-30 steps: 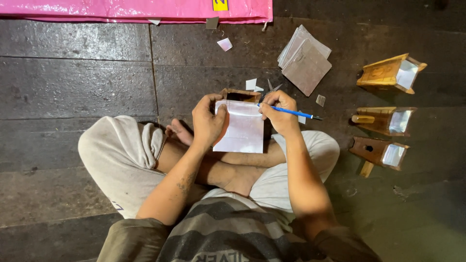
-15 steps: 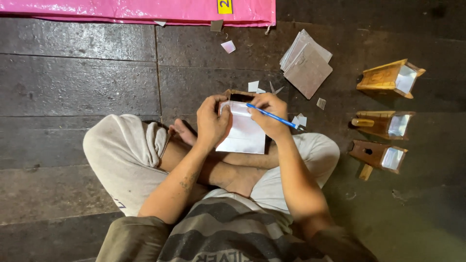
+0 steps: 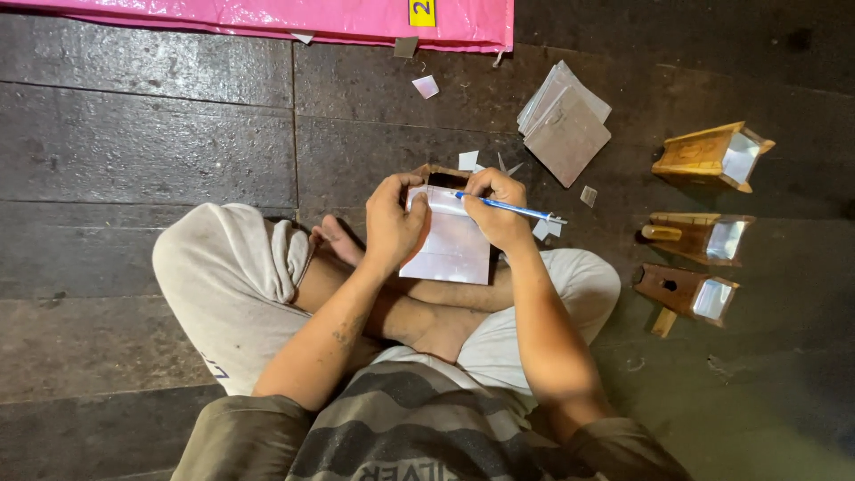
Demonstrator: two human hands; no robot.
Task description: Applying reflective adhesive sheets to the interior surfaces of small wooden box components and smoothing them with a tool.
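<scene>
The left hand (image 3: 392, 223) pins the shiny square sheet (image 3: 450, 245) over a small wooden box (image 3: 441, 175) above the lap. The right hand (image 3: 499, 207) pinches a blue pen (image 3: 508, 207); keep the sheet flat, trace lightly.

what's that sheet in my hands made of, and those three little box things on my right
Sheet: probably thin glossy plastic or mirror film; it shines pale and reflective. Boxes: apparently unpainted wood, brown, each with a shiny panel at one end.

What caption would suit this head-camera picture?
Seated cross-legged, left hand steadies a shiny sheet while right hand runs a blue pen across it.
</scene>
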